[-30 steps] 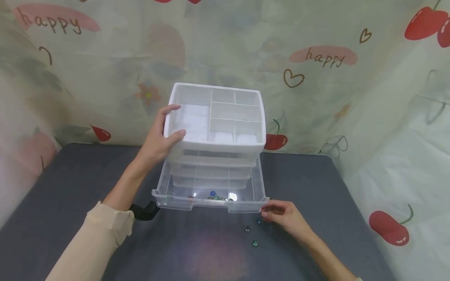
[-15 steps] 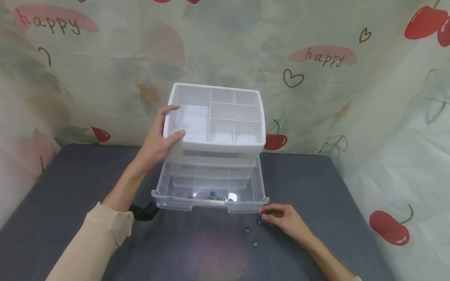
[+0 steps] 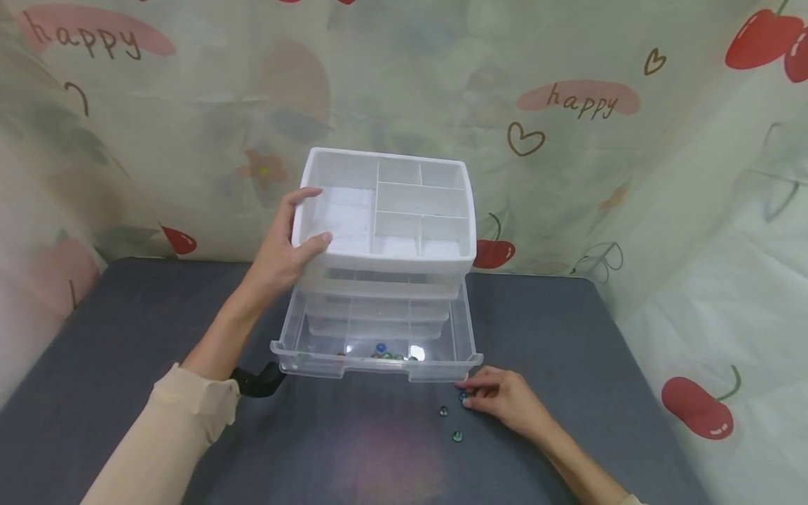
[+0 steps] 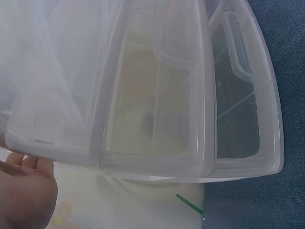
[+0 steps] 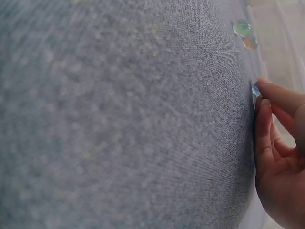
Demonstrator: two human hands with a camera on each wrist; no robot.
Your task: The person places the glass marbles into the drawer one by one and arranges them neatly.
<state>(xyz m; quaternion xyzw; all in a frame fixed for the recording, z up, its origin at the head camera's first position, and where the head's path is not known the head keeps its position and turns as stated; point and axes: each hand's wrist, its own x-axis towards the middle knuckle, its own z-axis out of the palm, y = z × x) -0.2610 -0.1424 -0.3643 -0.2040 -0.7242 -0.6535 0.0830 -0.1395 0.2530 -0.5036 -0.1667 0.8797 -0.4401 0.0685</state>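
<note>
My left hand (image 3: 284, 245) grips the left rim of a white plastic drawer organizer (image 3: 391, 264), thumb over its divided top tray. Below, a clear drawer (image 3: 379, 367) is pulled out toward me, with several marbles lying along its front, one of them a blue marble (image 3: 381, 348). Just off the drawer's right front corner, my right hand (image 3: 508, 403) pinches a bluish glass marble (image 5: 256, 89) between thumb and fingers, down at the tabletop. Two more marbles lie to its left and nearer to me: a dark marble (image 3: 444, 411) and a green marble (image 3: 457, 436).
A dark grey table (image 3: 189, 308) runs under everything. Behind it hangs a printed curtain (image 3: 391, 77) with cherries and lettering. A black strap or band (image 3: 260, 382) shows beside my left wrist. The pulled-out drawer overhangs the space left of my right hand.
My right hand has moved slightly left and down, and its thumb and fingers have closed around the bluish marble. My left hand stays on the organizer's rim.
</note>
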